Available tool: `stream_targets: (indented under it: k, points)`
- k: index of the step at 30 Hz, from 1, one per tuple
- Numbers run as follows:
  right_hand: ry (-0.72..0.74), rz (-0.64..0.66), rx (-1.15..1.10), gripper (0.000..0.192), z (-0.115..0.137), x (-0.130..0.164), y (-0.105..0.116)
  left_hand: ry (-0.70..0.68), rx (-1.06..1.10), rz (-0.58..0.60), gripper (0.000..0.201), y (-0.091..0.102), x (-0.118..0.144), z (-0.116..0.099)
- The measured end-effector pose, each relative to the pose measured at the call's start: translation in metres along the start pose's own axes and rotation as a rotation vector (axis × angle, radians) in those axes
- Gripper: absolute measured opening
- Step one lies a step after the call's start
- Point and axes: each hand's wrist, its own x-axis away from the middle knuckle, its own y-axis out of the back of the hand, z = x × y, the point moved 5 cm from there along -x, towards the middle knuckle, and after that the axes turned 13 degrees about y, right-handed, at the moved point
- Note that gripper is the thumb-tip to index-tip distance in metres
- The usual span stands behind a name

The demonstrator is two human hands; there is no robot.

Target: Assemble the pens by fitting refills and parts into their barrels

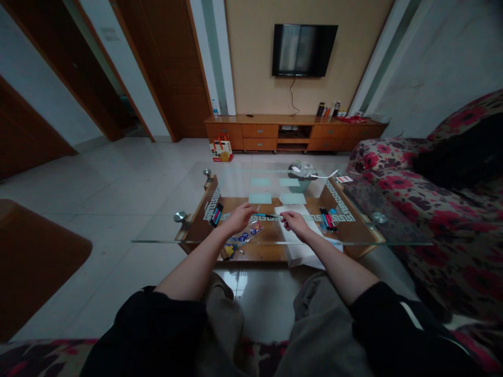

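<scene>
The glass table (157, 231) spreads in front of the person, and its hard, smooth top looks likely to let a round barrel roll if one is set down loose. A white box-like item (295, 253) lies at the right of the near side; whether it sits on the glass or on the shelf below, I cannot tell. A clear plastic packet (251, 234) with coloured prints lies near the left hand and looks thin and slippery.

The left hand (240, 219) is closed, thumb and fingers pinching the left end of a pen. The right hand (295, 224) is closed too, fingertips pinching the right end; whether they hold the barrel or a cap is too small to tell.

A left pen group (216, 215) lies at the table's left side, and a right pen group (328, 220) at its right side, both well apart from the hands.

Smallest is the slim blue-and-dark pen (264, 215), level between the hands over the near-middle part of the table. It should be light and stiff, probably smooth plastic, so a fingertip pinch ought to be enough. It seems sturdy rather than fragile, but could twist in the fingers. The blue left part offers a firm hold; the right end suits a lighter pinch in line with the barrel, since bending adds nothing.
</scene>
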Motion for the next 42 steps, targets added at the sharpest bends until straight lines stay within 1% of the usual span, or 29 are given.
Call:
stream_targets:
  k: [2,5,8,13,17,23,28,32,37,42]
  points:
    - [-0.040,0.045,-0.015,0.021,-0.001,0.002,-0.003,-0.013,0.020,-0.003,0.028,0.000,0.000,-0.006]
    - [-0.069,0.129,-0.039,0.026,0.000,0.006,-0.007,-0.032,0.043,0.007,0.028,0.001,0.002,-0.014]
    - [-0.078,0.169,-0.038,0.029,0.005,0.010,-0.010,-0.037,0.051,0.020,0.028,0.000,0.003,-0.019]
    - [-0.110,0.181,0.049,0.035,0.013,0.014,-0.010,-0.037,0.030,0.052,0.024,-0.001,0.005,-0.025]
    - [-0.096,0.200,0.035,0.043,0.014,0.015,-0.013,-0.046,-0.006,0.088,0.028,-0.001,0.007,-0.032]
    - [-0.082,0.236,0.014,0.047,0.015,0.017,-0.018,-0.069,-0.091,0.125,0.028,-0.002,0.008,-0.038]
    - [-0.072,0.261,0.036,0.047,0.019,0.020,-0.021,-0.085,-0.116,0.156,0.032,-0.005,0.008,-0.038]
    - [-0.042,0.288,0.063,0.049,0.022,0.021,-0.022,-0.103,-0.121,0.144,0.033,-0.006,0.008,-0.037]
    - [-0.031,0.273,0.110,0.049,0.024,0.020,-0.022,-0.078,-0.140,0.150,0.032,-0.009,0.007,-0.034]
    - [0.021,0.270,0.143,0.050,0.024,0.018,-0.022,-0.077,-0.143,0.165,0.031,-0.008,0.007,-0.037]
